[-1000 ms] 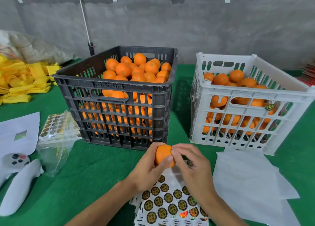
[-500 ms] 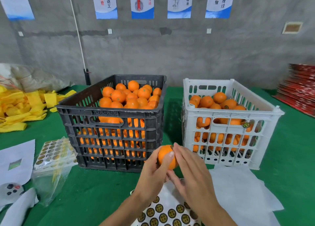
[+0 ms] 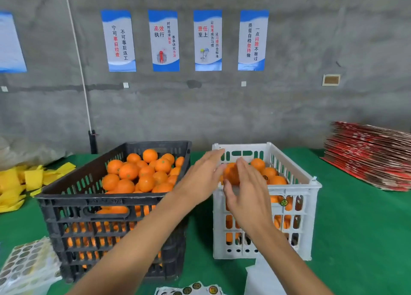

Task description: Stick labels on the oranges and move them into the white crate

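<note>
An orange (image 3: 231,174) sits between my two hands just above the near left corner of the white crate (image 3: 295,191); the picture is blurred there. My left hand (image 3: 203,176) reaches over the crate's left rim with straight fingers beside the orange. My right hand (image 3: 246,192) is in front of the orange, fingers straight and spread. Neither hand curls round it. The white crate holds several oranges, some showing round labels. The black crate (image 3: 100,200) on the left is heaped with oranges (image 3: 142,174). A label sheet (image 3: 191,290) lies at the bottom edge.
A bag of label sheets (image 3: 24,263) lies at the lower left, white paper (image 3: 262,279) in front of the white crate. Yellow cloths (image 3: 26,181) are piled at the far left, and flat red cartons (image 3: 373,154) are stacked at the right. Green cloth covers the table.
Both hands rose from above the label sheet and carried the orange forward to the white crate's near left corner. My fingers have straightened off the orange. The camera tilted up.
</note>
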The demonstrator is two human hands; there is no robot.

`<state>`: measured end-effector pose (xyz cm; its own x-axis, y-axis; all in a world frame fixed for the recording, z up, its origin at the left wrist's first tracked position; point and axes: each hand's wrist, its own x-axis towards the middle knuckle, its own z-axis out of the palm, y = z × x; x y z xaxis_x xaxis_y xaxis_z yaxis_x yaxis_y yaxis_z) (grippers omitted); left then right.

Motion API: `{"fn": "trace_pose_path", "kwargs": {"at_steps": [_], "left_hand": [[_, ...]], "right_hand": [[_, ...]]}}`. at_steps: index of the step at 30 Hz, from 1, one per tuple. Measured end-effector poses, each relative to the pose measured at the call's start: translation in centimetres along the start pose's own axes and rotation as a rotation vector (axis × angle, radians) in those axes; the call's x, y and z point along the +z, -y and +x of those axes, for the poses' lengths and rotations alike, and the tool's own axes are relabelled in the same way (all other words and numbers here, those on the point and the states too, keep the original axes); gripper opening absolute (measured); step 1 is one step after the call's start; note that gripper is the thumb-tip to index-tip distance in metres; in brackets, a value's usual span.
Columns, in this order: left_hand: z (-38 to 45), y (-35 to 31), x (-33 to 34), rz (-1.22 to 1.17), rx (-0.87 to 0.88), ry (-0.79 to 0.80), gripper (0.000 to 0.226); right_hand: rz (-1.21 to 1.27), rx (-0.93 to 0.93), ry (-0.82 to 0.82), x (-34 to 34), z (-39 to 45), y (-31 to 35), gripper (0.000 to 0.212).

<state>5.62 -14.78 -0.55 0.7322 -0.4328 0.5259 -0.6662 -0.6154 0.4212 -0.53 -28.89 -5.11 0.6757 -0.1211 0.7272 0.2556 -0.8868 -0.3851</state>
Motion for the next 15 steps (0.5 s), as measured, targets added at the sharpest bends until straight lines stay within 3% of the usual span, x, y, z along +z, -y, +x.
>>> {"fn": "trace_pose_path", "kwargs": {"at_steps": [3,5,8,10,13,15], "left_hand": [[0.1,4.4,-3.1,0.136,-0.02,-0.132,0.033],[-0.1,8.5,-5.8,0.282,-0.187,-0.098,0.028],[-1.5,14.8,-9.7,0.489,-0.535,0.192,0.037],[-2.5,17.7,-11.2,0.536,-0.676,0.43,0.04],[-2.5,19.2,-11.6,0.502,-0.786,0.876,0.04],[-1.9,19.3,-11.3,0.472,-0.782,1.051,0.049]], "right_hand": [[0.153,-0.073,0.074,1.1,-1.1,1.3,0.046],[0.201,-0.112,0.103,2.3,-1.4,2.6,0.048],[0.268,-0.182,0.135,4.7,-1.0,5.1,0.046],[0.311,-0.224,0.15,6.6,-0.2,6.7,0.042],[0.382,-0.242,0.148,9.2,0.4,8.3,0.039],[0.453,-0.222,0.065,10.7,0.2,8.6,0.047]]}}
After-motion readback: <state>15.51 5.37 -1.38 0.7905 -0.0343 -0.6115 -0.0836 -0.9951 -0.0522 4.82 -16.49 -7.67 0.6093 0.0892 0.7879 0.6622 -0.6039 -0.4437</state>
